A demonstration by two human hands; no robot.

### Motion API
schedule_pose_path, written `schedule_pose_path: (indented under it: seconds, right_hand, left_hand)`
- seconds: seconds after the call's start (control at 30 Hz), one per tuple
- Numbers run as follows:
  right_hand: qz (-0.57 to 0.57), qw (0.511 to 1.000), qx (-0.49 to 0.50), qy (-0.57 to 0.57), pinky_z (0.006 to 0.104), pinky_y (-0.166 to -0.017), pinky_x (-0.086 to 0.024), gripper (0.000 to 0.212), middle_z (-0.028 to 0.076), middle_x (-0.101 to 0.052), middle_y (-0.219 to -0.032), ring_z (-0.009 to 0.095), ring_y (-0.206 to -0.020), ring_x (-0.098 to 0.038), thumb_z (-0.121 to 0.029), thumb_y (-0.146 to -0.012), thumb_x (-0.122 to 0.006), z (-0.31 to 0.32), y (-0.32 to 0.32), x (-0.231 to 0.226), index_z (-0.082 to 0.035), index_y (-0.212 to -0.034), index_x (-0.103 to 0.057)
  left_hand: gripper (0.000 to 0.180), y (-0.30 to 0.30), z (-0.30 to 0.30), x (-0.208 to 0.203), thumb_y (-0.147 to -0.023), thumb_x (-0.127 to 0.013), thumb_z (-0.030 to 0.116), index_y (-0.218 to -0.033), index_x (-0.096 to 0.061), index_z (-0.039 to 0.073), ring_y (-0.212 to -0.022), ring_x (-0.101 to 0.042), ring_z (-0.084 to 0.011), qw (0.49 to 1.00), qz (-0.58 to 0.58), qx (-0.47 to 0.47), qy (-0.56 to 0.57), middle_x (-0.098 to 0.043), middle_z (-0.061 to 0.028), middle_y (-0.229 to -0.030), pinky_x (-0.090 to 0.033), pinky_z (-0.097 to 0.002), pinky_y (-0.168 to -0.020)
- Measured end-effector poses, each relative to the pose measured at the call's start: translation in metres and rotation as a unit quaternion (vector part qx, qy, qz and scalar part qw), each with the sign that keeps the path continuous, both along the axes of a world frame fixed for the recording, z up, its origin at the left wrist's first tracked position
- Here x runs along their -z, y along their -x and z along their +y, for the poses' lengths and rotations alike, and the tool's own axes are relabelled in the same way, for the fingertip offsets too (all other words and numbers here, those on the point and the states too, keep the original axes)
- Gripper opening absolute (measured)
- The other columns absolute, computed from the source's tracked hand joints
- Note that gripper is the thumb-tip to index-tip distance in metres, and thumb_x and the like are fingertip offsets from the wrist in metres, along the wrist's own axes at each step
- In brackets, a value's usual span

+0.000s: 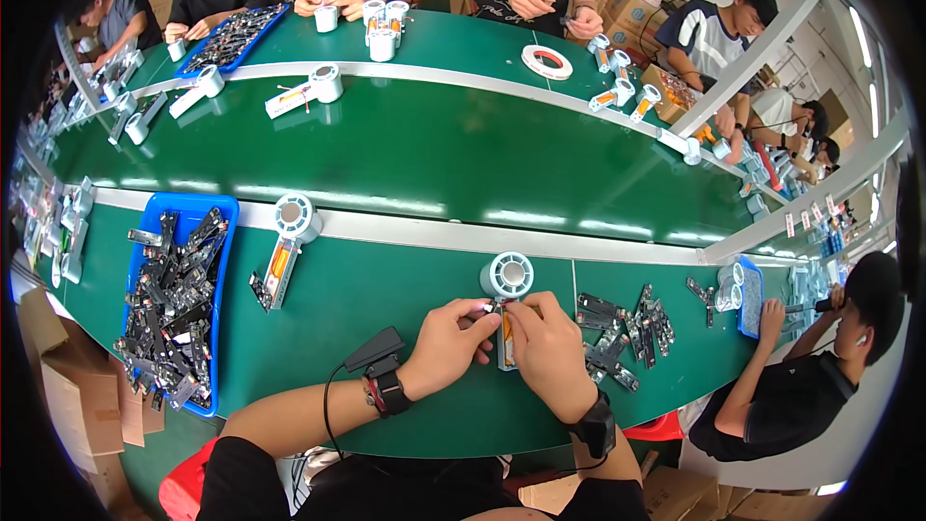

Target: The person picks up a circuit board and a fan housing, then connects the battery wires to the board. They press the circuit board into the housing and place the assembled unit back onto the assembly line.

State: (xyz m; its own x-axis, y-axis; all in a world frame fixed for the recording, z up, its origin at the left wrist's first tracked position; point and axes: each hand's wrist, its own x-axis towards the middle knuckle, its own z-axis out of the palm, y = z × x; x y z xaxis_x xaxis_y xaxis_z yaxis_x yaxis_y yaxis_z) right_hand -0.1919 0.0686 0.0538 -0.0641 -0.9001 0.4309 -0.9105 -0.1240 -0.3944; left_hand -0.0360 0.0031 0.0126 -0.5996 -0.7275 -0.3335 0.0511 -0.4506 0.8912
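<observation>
In the head view, the person's left hand (451,342) and right hand (550,352) meet at the near middle of a green tabletop (386,280), over a pale blue-grey plastic handheld fan (507,275) with a round, spoked head and an open handle showing an orange part. The fan lies with its head toward the far side and its handle toward the person, partly covered by the right hand. The left thumb and forefinger are pinched on a small dark-and-white piece (491,308) beside the fan's neck; the right fingers are bent in close against the same spot, though I cannot tell what, if anything, they grip, as the fingertips hide it. Just to the right of the right hand lies a loose pile of slim black circuit boards (617,333). Farther left, a second pale blue-grey fan (289,243) lies with its handle open and orange inside, a black board strip (259,289) beside its near end. At the far left of the near tabletop stands a long blue plastic tray (221,309) heaped with black boards (174,299). To the right, near a smaller blue tray (749,299), sits a co-worker in a black shirt (781,405). Across a pale metal rail (405,229), a white ring-shaped roll with a red inner edge (546,62) rests on the far bench.
</observation>
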Motion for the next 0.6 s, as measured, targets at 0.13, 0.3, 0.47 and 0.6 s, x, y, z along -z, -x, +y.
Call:
schedule_pose_path:
  seconds: [0.13, 0.3, 0.47, 0.6]
  right_hand:
    - [0.017, 0.999, 0.013, -0.050, 0.0387, -0.063, -0.056, 0.011, 0.009, -0.065, -0.094, 0.029, -0.074, -0.069, -0.009, -0.089, -0.073, 0.001, -0.002, -0.010, -0.004, -0.099, -0.074]
    - [0.046, 0.997, 0.020, -0.065, 0.0381, -0.061, -0.056, 0.011, 0.009, -0.065, -0.093, 0.028, -0.073, -0.069, -0.011, -0.089, -0.074, -0.001, -0.001, -0.010, -0.005, -0.099, -0.075]
    - [-0.058, 0.997, 0.045, -0.001, 0.0355, -0.056, -0.054, 0.011, 0.007, -0.066, -0.090, 0.026, -0.068, -0.069, -0.013, -0.089, -0.075, -0.001, 0.003, 0.020, -0.007, -0.098, -0.075]
    - [0.006, 0.998, 0.054, 0.035, 0.0342, -0.052, -0.053, 0.012, 0.006, -0.067, -0.088, 0.025, -0.066, -0.069, -0.015, -0.088, -0.076, -0.001, 0.000, 0.021, -0.008, -0.098, -0.075]
  left_hand:
    - [0.032, 0.002, 0.002, -0.002, -0.101, -0.067, 0.014, -0.126, -0.062, -0.006, -0.072, -0.066, -0.0120, 0.999, -0.008, -0.005, 0.031, -0.068, -0.0092, -0.095, -0.057, -0.0275, -0.057]
    - [0.033, 0.000, 0.000, -0.006, -0.101, -0.067, 0.015, -0.126, -0.062, -0.006, -0.072, -0.066, -0.0114, 0.998, -0.032, 0.014, 0.054, -0.068, -0.0089, -0.095, -0.056, -0.0266, -0.054]
    - [0.033, -0.002, -0.002, -0.010, -0.101, -0.068, 0.016, -0.125, -0.062, -0.006, -0.069, -0.065, -0.0108, 0.996, -0.040, 0.019, 0.075, -0.068, -0.0078, -0.094, -0.055, -0.0258, -0.051]
    - [0.034, -0.003, -0.001, -0.011, -0.100, -0.068, 0.017, -0.125, -0.062, -0.006, -0.068, -0.065, -0.0107, 0.994, -0.050, 0.032, 0.088, -0.069, -0.0073, -0.092, -0.054, -0.0255, -0.050]
